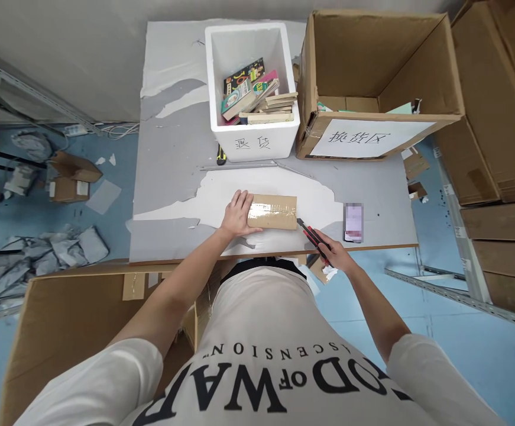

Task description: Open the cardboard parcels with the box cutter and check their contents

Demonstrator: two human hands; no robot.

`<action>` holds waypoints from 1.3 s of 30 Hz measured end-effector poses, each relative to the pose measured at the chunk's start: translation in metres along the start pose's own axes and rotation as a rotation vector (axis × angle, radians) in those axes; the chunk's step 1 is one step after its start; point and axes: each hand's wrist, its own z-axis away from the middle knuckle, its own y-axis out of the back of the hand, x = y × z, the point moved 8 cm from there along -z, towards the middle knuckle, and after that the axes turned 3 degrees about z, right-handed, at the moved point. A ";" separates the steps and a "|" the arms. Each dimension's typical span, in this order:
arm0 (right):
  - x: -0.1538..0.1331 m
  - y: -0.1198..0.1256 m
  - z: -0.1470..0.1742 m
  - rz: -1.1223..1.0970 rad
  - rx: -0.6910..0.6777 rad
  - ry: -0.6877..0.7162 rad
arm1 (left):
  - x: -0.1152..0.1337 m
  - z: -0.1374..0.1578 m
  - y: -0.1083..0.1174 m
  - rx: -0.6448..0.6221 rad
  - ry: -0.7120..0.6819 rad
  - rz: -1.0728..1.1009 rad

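Note:
A small cardboard box (273, 220) with shiny clear tape along its top lies on the worn grey and white table (168, 171). My left hand (238, 214) rests on the box's left end, thumb along the near side and fingers over the far side, gripping it. In my right hand (336, 254) is a red and black box cutter (314, 238), fingers wrapped round its handle. The cutter's tip points at the right end of the box; whether it touches cannot be made out.
A white foam box (255, 142) of books (239, 100) stands at the back, beside a large cardboard box (379, 118) with a handwritten label. A phone (353, 222) lies to the right. A yellow and black cutter (221, 155) lies by the foam box. Stacked cartons (501, 236) flank the right.

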 end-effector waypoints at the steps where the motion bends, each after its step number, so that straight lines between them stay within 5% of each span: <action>1: 0.003 0.006 0.000 0.016 0.048 0.002 | 0.000 0.000 0.000 -0.005 0.005 -0.009; 5: 0.023 0.033 -0.013 0.210 0.348 -0.060 | 0.000 0.002 -0.002 -0.021 0.051 -0.053; 8: 0.033 0.032 -0.039 0.482 0.478 -0.131 | 0.001 0.005 0.001 0.035 0.087 -0.091; 14: 0.043 -0.004 -0.086 0.816 0.511 -0.164 | 0.024 0.016 -0.001 0.114 0.021 -0.110; 20: 0.055 -0.016 -0.087 0.832 0.547 -0.086 | 0.044 0.039 -0.011 0.084 -0.067 -0.070; 23: 0.034 -0.005 -0.083 0.828 0.591 -0.041 | 0.048 0.050 -0.016 0.044 -0.085 -0.079; 26: -0.023 0.010 -0.080 0.790 0.670 0.125 | 0.047 0.054 -0.019 0.030 -0.071 -0.059; 27: -0.048 0.010 -0.081 0.799 0.647 0.229 | 0.046 0.054 -0.020 0.032 -0.067 -0.049; 31: -0.126 -0.035 -0.100 1.064 0.214 0.589 | 0.044 0.051 -0.025 0.043 -0.074 -0.024; 34: -0.143 -0.056 -0.115 1.238 0.082 0.573 | 0.043 0.051 -0.028 0.046 -0.073 -0.037; 39: -0.144 -0.071 -0.124 1.425 0.047 0.548 | 0.042 0.053 -0.032 0.034 -0.077 -0.057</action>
